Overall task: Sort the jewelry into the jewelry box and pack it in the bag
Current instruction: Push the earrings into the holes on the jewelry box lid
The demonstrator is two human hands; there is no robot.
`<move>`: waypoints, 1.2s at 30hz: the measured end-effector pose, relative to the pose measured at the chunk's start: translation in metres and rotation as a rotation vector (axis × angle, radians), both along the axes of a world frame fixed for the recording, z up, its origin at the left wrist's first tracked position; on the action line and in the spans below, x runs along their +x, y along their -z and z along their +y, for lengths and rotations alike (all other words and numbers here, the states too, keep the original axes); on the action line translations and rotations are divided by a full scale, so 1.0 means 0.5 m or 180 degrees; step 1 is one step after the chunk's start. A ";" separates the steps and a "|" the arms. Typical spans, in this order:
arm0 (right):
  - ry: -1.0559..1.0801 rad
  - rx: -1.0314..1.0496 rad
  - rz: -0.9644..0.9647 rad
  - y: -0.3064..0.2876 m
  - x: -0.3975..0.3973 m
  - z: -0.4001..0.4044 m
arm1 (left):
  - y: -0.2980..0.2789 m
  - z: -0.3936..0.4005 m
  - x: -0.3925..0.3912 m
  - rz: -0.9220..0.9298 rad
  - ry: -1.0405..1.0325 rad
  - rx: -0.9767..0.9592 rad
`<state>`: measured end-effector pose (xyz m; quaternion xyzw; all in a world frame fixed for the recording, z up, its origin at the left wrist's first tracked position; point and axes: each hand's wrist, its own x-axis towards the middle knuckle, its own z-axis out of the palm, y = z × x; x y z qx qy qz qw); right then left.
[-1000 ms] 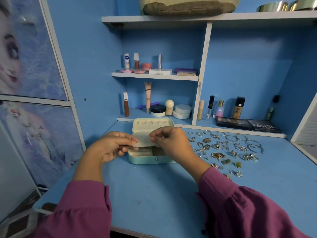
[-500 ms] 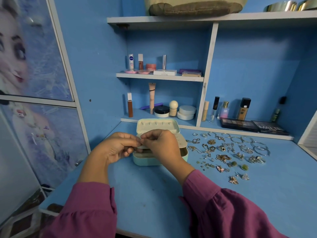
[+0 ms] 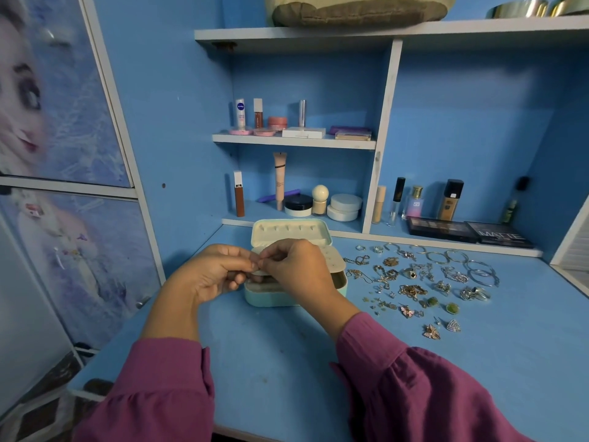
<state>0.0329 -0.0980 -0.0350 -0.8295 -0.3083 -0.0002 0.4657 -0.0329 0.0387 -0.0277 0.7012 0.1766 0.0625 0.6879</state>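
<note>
A mint-green jewelry box [image 3: 271, 299] stands open on the blue desk, its lid [image 3: 290, 232] tilted back. A cream perforated earring panel [image 3: 333, 261] lies across the box's top. My left hand [image 3: 210, 275] and my right hand [image 3: 299, 271] meet over the panel's left end, where the fingertips of both pinch its edge. Anything small between the fingertips is hidden. Loose jewelry [image 3: 414, 290] is spread on the desk to the right of the box: rings, chains, earrings, and bangles [image 3: 478, 269] at the far side.
Cosmetics bottles and jars [image 3: 320, 202] fill the shelves behind the box, and two dark palettes [image 3: 468, 232] lie at the back right. A beige fabric item [image 3: 360, 11] sits on the top shelf. A cupboard door with a printed picture [image 3: 63, 122] stands at the left.
My right hand has slid from the panel's right side to its left end, where it now meets my left fingertips. The panel has come down onto the box.
</note>
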 end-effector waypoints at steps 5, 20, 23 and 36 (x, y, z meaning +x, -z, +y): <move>-0.0081 -0.0228 -0.0171 -0.003 -0.004 -0.002 | -0.002 -0.001 -0.001 -0.0021 -0.0046 -0.0044; -0.0077 -0.0603 -0.0278 -0.003 0.000 0.001 | 0.004 0.004 0.004 0.0012 -0.0014 -0.0076; -0.0130 -0.0570 -0.0313 -0.003 0.001 -0.002 | 0.003 0.004 0.005 -0.0001 -0.0025 -0.0100; -0.0398 -0.1032 -0.0670 -0.015 0.005 -0.002 | 0.009 0.008 0.009 0.0003 -0.0083 -0.0072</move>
